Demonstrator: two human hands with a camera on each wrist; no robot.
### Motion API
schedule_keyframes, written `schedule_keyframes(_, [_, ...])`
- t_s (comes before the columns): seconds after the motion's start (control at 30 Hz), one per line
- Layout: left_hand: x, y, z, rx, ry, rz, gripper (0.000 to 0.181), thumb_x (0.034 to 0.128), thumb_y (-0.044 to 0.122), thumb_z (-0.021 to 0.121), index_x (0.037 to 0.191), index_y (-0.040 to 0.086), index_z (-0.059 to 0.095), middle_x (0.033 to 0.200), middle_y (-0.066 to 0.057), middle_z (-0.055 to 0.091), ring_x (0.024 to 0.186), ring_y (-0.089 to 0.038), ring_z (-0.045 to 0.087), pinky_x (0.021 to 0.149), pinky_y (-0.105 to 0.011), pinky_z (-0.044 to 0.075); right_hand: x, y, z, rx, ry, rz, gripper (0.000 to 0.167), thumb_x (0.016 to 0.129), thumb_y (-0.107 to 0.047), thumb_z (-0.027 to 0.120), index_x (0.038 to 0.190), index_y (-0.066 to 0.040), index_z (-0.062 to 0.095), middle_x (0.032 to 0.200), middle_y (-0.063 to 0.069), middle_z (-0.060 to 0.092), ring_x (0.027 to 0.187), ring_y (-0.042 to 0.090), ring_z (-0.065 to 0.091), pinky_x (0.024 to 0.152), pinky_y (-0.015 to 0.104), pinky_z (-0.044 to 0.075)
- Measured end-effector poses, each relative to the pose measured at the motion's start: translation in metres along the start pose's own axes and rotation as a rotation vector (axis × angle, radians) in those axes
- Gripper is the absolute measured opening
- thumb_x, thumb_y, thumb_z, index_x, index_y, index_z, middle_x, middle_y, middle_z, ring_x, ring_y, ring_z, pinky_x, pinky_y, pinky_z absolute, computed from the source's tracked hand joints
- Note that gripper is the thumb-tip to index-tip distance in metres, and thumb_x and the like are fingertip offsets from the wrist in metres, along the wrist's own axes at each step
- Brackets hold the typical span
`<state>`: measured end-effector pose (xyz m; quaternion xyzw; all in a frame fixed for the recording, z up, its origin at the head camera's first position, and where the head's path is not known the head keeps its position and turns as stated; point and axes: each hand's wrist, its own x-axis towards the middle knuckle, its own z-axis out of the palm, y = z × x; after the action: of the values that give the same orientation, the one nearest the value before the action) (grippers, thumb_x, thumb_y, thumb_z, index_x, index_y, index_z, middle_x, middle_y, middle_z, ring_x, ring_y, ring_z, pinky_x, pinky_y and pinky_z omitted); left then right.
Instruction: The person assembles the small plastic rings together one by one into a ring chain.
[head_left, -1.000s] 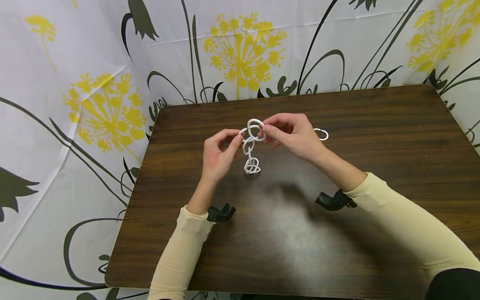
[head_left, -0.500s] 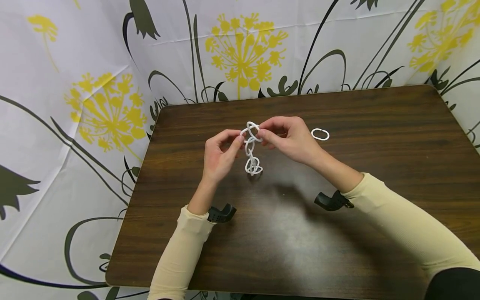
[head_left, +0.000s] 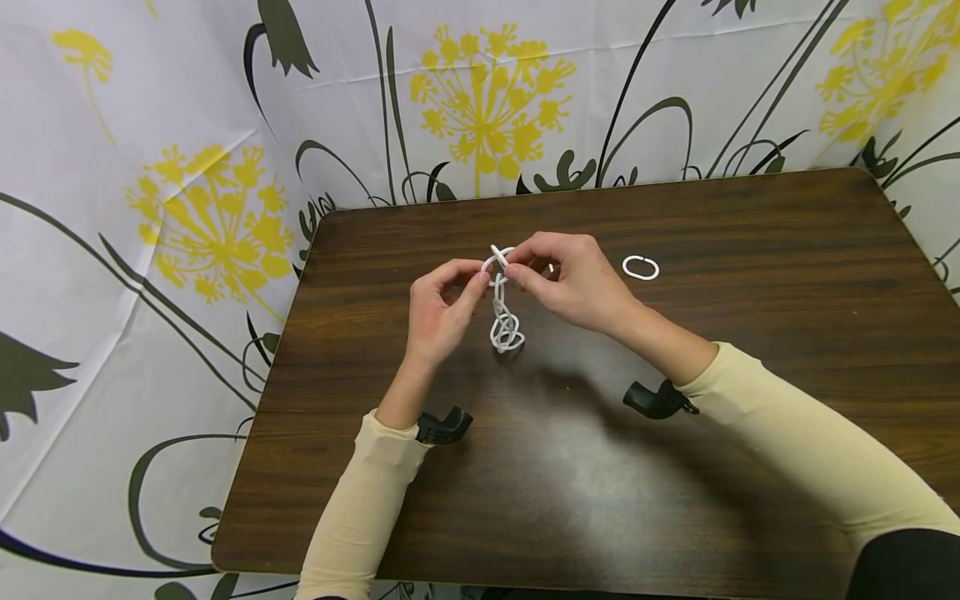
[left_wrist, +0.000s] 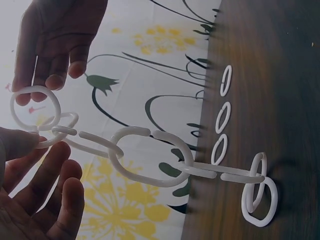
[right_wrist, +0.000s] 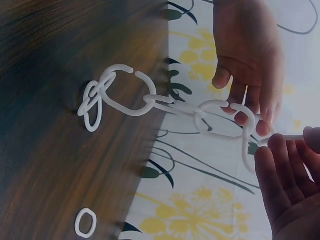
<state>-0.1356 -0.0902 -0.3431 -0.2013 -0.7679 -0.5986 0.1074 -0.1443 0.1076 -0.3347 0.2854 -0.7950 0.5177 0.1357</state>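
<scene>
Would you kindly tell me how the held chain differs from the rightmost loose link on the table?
The chain is several joined links; the loose link is single. The chain hangs from the left hand; the loose link lies flat on the table. Both are white.

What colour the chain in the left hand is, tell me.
The chain is white; it shows best in the left wrist view.

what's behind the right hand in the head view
Behind the right hand is the table, with a white bit peeking through a gap. The left wrist view shows three loose links on it; the head view plainly shows one, so others are probably covered.
</scene>
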Motion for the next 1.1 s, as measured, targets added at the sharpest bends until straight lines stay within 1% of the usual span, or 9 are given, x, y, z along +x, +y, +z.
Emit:
schedule_keyframes(0.1, [0.0,0.001,0.0,0.015,0.003,0.005,0.012,0.0916,-0.002,0.065,0.098,-0.011,0.069,0.086,-0.023,0.068,0.074,-0.024,0.062,0.053,-0.018,0.046,0.002,-0.001,0.0,-0.029,0.007,-0.009,0.005,0.089,-0.011,0.072,0.093,-0.008,0.074,0.081,-0.005,0.067,0.067,0.008,0.057,0.055,0.024,0.043])
schedule_keyframes(0.17, [0.0,0.001,0.0,0.021,0.003,0.008,0.012,0.0915,-0.002,0.065,0.098,-0.01,0.069,0.085,-0.022,0.068,0.074,-0.023,0.063,0.052,-0.018,0.045,0.003,-0.002,0.0,-0.043,0.009,0.006,0.006,0.09,-0.012,0.072,0.093,-0.008,0.074,0.08,-0.006,0.067,0.066,0.008,0.057,0.054,0.025,0.044])
schedule_keyframes(0.23, [0.0,0.001,0.0,0.025,0.006,0.009,0.011,0.0913,-0.002,0.065,0.098,-0.01,0.069,0.085,-0.022,0.068,0.074,-0.025,0.063,0.052,-0.018,0.046,0.004,-0.003,0.0,-0.046,0.011,0.032,0.007,0.09,-0.013,0.071,0.093,-0.008,0.075,0.077,-0.006,0.066,0.064,0.008,0.057,0.054,0.027,0.044])
schedule_keyframes(0.37, [0.0,0.001,0.0,0.025,0.002,0.006,0.012,0.091,-0.002,0.065,0.098,-0.011,0.069,0.085,-0.022,0.068,0.075,-0.03,0.063,0.054,-0.019,0.047,0.007,-0.005,0.0,-0.028,0.009,0.102,0.01,0.091,-0.016,0.07,0.094,-0.008,0.075,0.073,-0.006,0.066,0.06,0.01,0.057,0.052,0.026,0.045])
schedule_keyframes(0.47, [0.0,0.0,0.0,0.025,0.0,0.002,0.012,0.091,-0.002,0.065,0.099,-0.011,0.069,0.086,-0.022,0.068,0.075,-0.025,0.063,0.055,-0.018,0.048,0.008,-0.005,-0.001,-0.036,0.008,0.12,0.011,0.092,-0.017,0.069,0.094,-0.008,0.075,0.073,-0.005,0.066,0.06,0.012,0.058,0.052,0.023,0.044])
schedule_keyframes(0.57, [0.0,0.0,0.001,0.029,0.001,0.005,0.013,0.0909,-0.002,0.066,0.098,-0.011,0.069,0.086,-0.022,0.068,0.074,-0.018,0.062,0.054,-0.018,0.047,0.01,-0.005,-0.002,-0.062,0.009,0.109,0.011,0.092,-0.017,0.069,0.094,-0.008,0.075,0.073,-0.004,0.065,0.062,0.012,0.057,0.054,0.022,0.043])
schedule_keyframes(0.83, [0.0,-0.002,0.001,0.035,-0.003,0.021,0.011,0.0894,-0.004,0.066,0.097,-0.012,0.069,0.084,-0.022,0.069,0.072,-0.014,0.061,0.052,-0.018,0.045,0.012,-0.003,-0.001,-0.085,0.007,0.092,0.01,0.091,-0.015,0.069,0.094,-0.008,0.075,0.077,-0.004,0.066,0.066,0.01,0.058,0.06,0.023,0.045])
schedule_keyframes(1.03, [0.0,-0.002,0.002,0.033,-0.008,0.012,0.01,0.0906,-0.003,0.065,0.097,-0.011,0.07,0.083,-0.025,0.068,0.072,-0.02,0.062,0.054,-0.017,0.046,0.011,0.001,0.001,-0.137,-0.011,0.023,0.01,0.092,-0.012,0.068,0.096,-0.006,0.075,0.08,-0.003,0.067,0.069,0.009,0.058,0.063,0.028,0.048])
schedule_keyframes(1.1, [0.0,-0.002,0.001,0.037,-0.007,0.009,0.01,0.0909,-0.003,0.065,0.096,-0.01,0.07,0.083,-0.025,0.068,0.072,-0.019,0.062,0.055,-0.016,0.046,0.01,0.002,0.002,-0.154,-0.015,0.003,0.01,0.092,-0.012,0.068,0.096,-0.005,0.075,0.08,-0.003,0.067,0.068,0.009,0.058,0.063,0.029,0.049])
